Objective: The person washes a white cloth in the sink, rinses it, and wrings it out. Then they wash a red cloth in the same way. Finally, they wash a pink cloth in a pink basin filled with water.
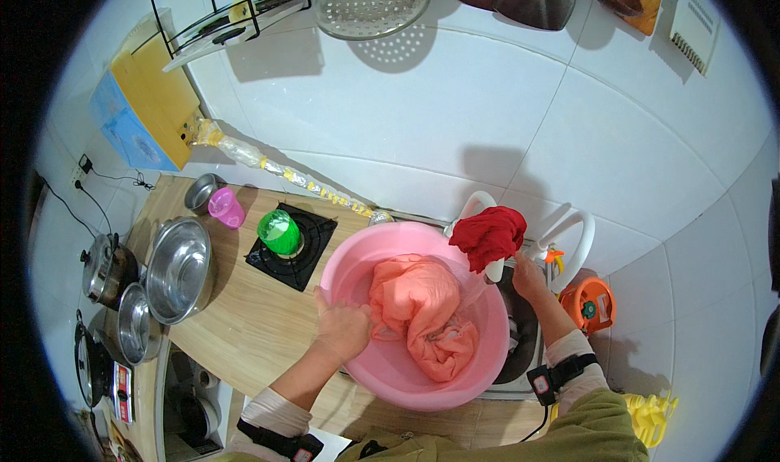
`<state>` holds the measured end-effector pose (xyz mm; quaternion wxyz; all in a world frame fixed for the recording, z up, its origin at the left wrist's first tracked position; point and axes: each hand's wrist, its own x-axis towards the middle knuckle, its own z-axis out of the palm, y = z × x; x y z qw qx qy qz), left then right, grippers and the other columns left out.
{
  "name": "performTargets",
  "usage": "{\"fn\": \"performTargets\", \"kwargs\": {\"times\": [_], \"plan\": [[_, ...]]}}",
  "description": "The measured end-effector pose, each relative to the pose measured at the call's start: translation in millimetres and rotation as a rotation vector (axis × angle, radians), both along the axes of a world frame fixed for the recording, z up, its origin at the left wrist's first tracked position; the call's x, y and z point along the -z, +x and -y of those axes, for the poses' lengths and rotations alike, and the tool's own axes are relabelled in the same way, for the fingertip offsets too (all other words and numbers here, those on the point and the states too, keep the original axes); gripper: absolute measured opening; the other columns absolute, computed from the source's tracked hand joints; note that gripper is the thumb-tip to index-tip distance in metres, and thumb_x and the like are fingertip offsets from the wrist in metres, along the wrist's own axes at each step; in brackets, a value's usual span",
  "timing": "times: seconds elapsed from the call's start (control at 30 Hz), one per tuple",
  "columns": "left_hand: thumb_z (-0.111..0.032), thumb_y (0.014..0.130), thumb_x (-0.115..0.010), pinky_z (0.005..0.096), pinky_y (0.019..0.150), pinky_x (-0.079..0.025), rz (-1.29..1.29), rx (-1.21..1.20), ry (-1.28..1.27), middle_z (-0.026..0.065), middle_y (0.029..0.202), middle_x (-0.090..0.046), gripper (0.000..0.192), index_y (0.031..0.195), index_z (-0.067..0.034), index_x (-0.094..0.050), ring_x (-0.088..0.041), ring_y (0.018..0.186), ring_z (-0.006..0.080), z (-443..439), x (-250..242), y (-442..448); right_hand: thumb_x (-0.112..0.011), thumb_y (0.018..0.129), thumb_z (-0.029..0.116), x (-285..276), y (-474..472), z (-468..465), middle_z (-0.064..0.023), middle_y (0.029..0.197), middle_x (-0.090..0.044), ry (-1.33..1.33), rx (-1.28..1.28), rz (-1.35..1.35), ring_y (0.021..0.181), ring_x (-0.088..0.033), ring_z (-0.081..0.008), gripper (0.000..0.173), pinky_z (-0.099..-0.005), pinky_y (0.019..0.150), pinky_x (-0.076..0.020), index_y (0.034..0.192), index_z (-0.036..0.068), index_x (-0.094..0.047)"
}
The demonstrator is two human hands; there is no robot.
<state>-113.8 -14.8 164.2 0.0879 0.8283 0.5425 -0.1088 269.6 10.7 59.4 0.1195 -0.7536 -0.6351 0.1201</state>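
A large pink plastic basin (414, 395) stands on the counter and overlaps the sink (518, 352). Soaking in its water lies a bunched coral-orange cloth or garment (420, 309). My left hand (344, 328) grips the basin's left rim, thumb outside and fingers inside. A red cloth (490, 236) is draped over the white faucet (495, 271), whose spout points into the basin with a thin stream of water falling from it. My right hand (531, 277) is at the faucet, just right of the red cloth; its fingertips are partly hidden.
Left on the wooden counter (256, 316) are steel bowls (180, 273), a pink cup (226, 208) and a green container (280, 233) on a black gas burner (317, 224). A white curved pipe (585, 248) and an orange bucket-like object (588, 303) are right. A skimmer (373, 5) hangs above.
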Motion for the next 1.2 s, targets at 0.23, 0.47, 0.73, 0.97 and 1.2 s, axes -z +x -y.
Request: {"fn": "performTargets", "kwargs": {"times": [0.23,0.47,0.73,0.97,1.2], "plan": [[-0.02,0.075,-0.054,0.0611,0.094,-0.018,0.213,-0.035,0.293,0.0155,0.119,-0.044,0.024,0.095,-0.009,-0.058,-0.038,0.114,0.0304,2,14,-5,-0.047,0.08,0.014,29,0,23,-0.0235,0.09,-0.053,-0.219,0.239,-0.682,0.087,-0.054,-0.0339,0.052,-0.0407,0.075,-0.0409,0.129,0.008,-0.029],[-0.008,0.074,-0.052,0.0455,0.083,-0.042,0.323,-0.48,0.241,0.0229,0.124,-0.032,0.038,0.111,-0.009,-0.045,-0.046,0.103,0.0382,5,20,-16,-0.059,0.074,0.026,50,-33,63,-0.0204,0.098,-0.056,-0.117,0.128,-0.487,0.086,-0.057,-0.0275,0.049,-0.0363,0.073,-0.0445,0.108,-0.007,-0.046],[-0.001,0.068,-0.052,0.0424,0.077,-0.045,0.602,-0.579,0.066,0.024,0.107,-0.045,0.05,0.115,-0.012,-0.042,-0.053,0.087,0.0402,24,18,-64,-0.057,0.073,0.022,18,-49,93,-0.0206,0.094,-0.057,0.11,0.167,-0.396,0.085,-0.057,-0.0294,0.042,-0.0358,0.073,-0.0444,0.102,-0.007,-0.05],[-0.002,0.067,-0.052,0.0407,0.077,-0.044,0.806,-0.57,0.162,0.0223,0.1,-0.051,0.045,0.111,-0.013,-0.049,-0.053,0.09,0.0372,53,20,-115,-0.056,0.073,0.022,-12,-100,131,-0.0215,0.095,-0.057,0.066,0.181,-0.433,0.088,-0.056,-0.0314,0.042,-0.0368,0.075,-0.0433,0.102,-0.007,-0.05],[0.001,0.067,-0.051,0.0384,0.079,-0.043,0.877,-0.562,0.336,0.0198,0.093,-0.054,0.037,0.101,-0.011,-0.057,-0.053,0.089,0.0347,80,37,-204,-0.057,0.074,0.025,-31,-183,154,-0.0237,0.1,-0.054,0.102,0.087,-0.463,0.094,-0.054,-0.0341,0.046,-0.0388,0.08,-0.0418,0.107,-0.004,-0.043]]}}
